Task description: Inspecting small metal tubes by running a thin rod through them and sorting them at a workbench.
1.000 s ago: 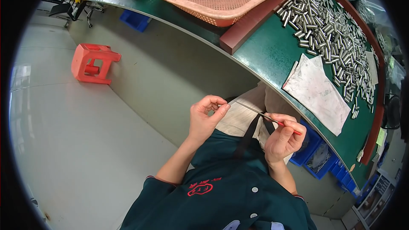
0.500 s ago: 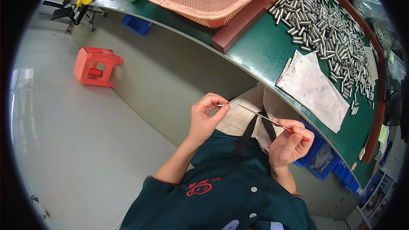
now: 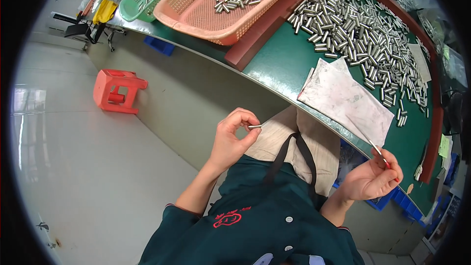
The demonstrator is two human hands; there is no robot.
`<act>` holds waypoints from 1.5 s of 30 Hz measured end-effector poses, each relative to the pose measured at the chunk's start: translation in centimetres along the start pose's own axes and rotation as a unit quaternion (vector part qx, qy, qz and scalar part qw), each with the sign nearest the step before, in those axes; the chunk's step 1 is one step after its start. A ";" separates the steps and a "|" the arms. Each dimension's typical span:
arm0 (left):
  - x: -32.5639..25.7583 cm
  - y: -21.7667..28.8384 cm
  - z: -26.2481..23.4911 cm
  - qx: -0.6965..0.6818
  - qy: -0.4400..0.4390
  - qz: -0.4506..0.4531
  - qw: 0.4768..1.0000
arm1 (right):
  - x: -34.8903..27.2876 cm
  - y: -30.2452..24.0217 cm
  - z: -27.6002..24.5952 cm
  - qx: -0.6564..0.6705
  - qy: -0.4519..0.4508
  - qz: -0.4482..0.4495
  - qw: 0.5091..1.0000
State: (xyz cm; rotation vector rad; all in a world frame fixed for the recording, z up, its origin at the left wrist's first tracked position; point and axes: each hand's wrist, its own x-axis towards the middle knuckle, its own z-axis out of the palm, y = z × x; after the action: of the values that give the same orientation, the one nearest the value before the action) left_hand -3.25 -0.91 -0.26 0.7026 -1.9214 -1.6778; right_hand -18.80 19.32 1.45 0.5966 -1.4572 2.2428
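Head view: green bench (image 3: 289, 64) strewn with small metal cylinders (image 3: 363, 29) toward its far right end, pale cloth (image 3: 343, 100) at the near edge, orange mesh tray (image 3: 206, 10) further left; red stool (image 3: 117, 91) on grey floor. Left hand (image 3: 230, 140) pinching a short metal pin (image 3: 254, 127) over the lap. Right hand (image 3: 370, 179) below the near edge, fingers curled round a thin, red-handled tool (image 3: 380, 153), possibly tweezers.

My left hand (image 3: 233, 140) pinches 1 small metal pin (image 3: 254, 127) in front of the green desk's (image 3: 289, 64) near edge. My right hand (image 3: 371, 180) holds a thin red-handled tool (image 3: 380, 151) below that edge, near the white sheet (image 3: 346, 99).
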 end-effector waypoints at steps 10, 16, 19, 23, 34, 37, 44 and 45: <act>5.6 6.9 0.8 -0.031 -0.139 -0.056 0.988 | 2.7 1.4 -1.4 0.005 0.098 0.013 0.995; 7.7 8.1 3.3 -0.126 -0.159 -0.065 0.977 | 2.7 1.1 -1.5 0.044 0.084 0.021 0.995; 8.3 8.6 3.9 -0.118 -0.166 -0.051 0.978 | 2.8 1.0 -1.5 0.053 0.093 0.025 0.994; 8.7 8.8 4.2 -0.096 -0.187 -0.103 0.972 | 2.9 0.9 -1.5 0.064 0.089 0.029 0.994; 8.9 11.4 4.5 0.177 -0.139 0.157 0.961 | 2.9 1.1 -2.0 0.072 0.067 0.026 0.995; 10.4 13.0 3.3 0.366 0.028 0.313 0.876 | 2.8 1.1 -2.0 0.067 0.059 0.022 0.996; 12.5 12.0 1.0 0.520 0.176 0.378 0.745 | 2.9 1.0 -2.0 0.069 0.067 0.016 0.995; 11.6 11.8 2.6 0.481 0.145 0.379 0.777 | 2.8 1.1 -2.1 0.065 0.069 0.017 0.995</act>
State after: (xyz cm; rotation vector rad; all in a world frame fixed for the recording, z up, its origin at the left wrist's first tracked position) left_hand -14.36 -5.39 11.44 0.3547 -2.2872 -0.0227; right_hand -22.03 21.10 1.38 0.4479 -1.2718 2.3686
